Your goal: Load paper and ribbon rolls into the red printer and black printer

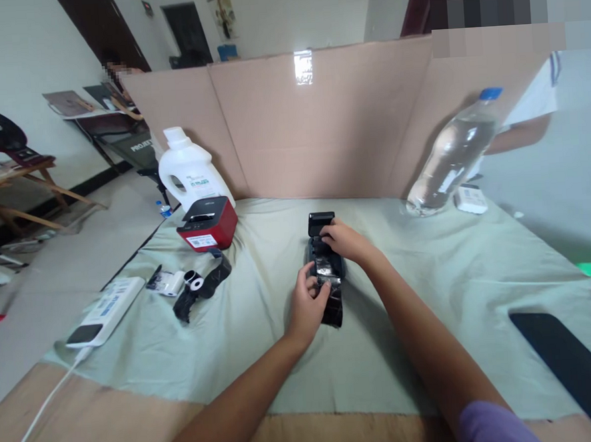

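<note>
A small black device (pixel 308 252) with its lid (pixel 321 222) raised lies on the cloth before me; it looks like a portable label printer. Out of its near end runs a glossy black strip (pixel 334 312). My left hand (pixel 308 305) is closed on this strip at the device's near end, thumb on the right edge and fingers on the left. My right hand (pixel 345 239) reaches over the open compartment from the right, fingers bent together just below the lid. Whatever those fingertips grip inside is hidden.
Left on the cloth (pixel 264 356) are a red-and-black box-shaped machine (pixel 220 224), small rolls with a curled black strip (pixel 216 272) and a white power bank (pixel 115 305) with cable. A white jug (pixel 195 170), a clear bottle (pixel 452 155) and a cardboard screen (pixel 315 133) stand behind. A dark phone-like slab (pixel 569 357) lies right.
</note>
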Tool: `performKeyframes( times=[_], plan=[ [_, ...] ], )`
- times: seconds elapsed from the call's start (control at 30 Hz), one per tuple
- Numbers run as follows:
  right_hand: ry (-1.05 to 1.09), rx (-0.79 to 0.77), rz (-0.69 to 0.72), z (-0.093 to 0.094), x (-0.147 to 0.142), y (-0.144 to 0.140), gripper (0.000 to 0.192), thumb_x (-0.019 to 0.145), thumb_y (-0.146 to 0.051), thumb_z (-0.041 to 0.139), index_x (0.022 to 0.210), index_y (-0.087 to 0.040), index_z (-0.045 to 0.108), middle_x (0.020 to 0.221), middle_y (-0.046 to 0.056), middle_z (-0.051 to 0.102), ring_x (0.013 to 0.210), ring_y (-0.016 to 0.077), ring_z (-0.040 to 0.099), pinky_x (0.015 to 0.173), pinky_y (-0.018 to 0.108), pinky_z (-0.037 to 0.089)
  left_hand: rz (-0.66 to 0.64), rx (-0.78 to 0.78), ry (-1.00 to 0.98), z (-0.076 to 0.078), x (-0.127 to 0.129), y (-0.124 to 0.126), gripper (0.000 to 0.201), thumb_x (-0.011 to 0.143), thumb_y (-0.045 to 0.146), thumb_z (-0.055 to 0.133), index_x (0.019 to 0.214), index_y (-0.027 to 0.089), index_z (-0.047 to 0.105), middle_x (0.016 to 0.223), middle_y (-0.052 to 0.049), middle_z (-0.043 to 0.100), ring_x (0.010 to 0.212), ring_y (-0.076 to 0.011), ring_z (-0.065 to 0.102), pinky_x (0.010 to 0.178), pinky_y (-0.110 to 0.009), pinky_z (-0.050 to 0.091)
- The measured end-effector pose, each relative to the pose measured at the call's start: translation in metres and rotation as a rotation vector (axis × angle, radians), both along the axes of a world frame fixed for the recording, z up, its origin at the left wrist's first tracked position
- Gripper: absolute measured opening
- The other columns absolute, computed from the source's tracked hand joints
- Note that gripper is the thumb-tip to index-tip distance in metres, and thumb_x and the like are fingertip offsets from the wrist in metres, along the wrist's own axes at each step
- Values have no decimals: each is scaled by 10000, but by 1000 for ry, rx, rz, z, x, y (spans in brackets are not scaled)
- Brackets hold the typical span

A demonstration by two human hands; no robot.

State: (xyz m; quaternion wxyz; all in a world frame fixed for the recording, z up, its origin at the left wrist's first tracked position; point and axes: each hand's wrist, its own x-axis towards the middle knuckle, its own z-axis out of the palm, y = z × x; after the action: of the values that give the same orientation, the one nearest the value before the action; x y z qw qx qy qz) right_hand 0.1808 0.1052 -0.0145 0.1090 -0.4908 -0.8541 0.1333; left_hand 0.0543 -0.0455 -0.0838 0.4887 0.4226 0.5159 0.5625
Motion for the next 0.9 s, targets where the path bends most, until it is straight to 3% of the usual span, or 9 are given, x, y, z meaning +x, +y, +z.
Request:
performKeyframes(
  times=[0.17,0.3,0.37,0.5,0.67,0.9],
  plan=[
    [3,136,-208,-1,-3,-8,186,922,-230,587,1078,-174,672,1209,156,612,916,256,660,781,345,501,6,-3,41,0,0,0,588,869,339,694,1395,219,462,991,-50,656,808,-137,681,734,-234,532],
    [243,299,-233,-2,0,3,415,941,-233,541,1345,-138,535,1318,191,572,1098,302,604,893,406,501,2,2,99,3,1,-3,579,877,329,671,1400,213,451,906,-22,649,742,-129,660,688,-225,512],
    [338,266,-163,-3,3,10,438,945,-204,512,1378,-140,520,1293,176,598,1068,278,610,932,414,491,-6,-7,98,6,1,-4,592,877,334,670,1408,208,441,857,-14,668,723,-140,664,671,-230,510],
    [410,138,-51,2,12,16,250,921,-193,536,1118,-153,685,1097,114,637,897,208,621,897,366,490,-5,-26,106,11,1,-8,597,877,337,671,1414,208,443,867,-36,737,748,-168,700,694,-254,530],
    [349,49,36,15,20,8,182,884,-155,593,1032,-160,698,1022,75,601,827,169,591,857,321,467,-17,-21,120,13,1,-11,575,889,334,657,1410,205,453,909,-57,763,761,-174,709,706,-263,538],
    [140,-150,118,21,24,-8,214,811,-126,676,1013,-190,701,1101,75,533,771,141,556,810,291,474,-33,-18,170,15,1,-15,550,901,338,642,1406,211,465,857,-38,758,714,-164,689,682,-255,522]
  ],
)
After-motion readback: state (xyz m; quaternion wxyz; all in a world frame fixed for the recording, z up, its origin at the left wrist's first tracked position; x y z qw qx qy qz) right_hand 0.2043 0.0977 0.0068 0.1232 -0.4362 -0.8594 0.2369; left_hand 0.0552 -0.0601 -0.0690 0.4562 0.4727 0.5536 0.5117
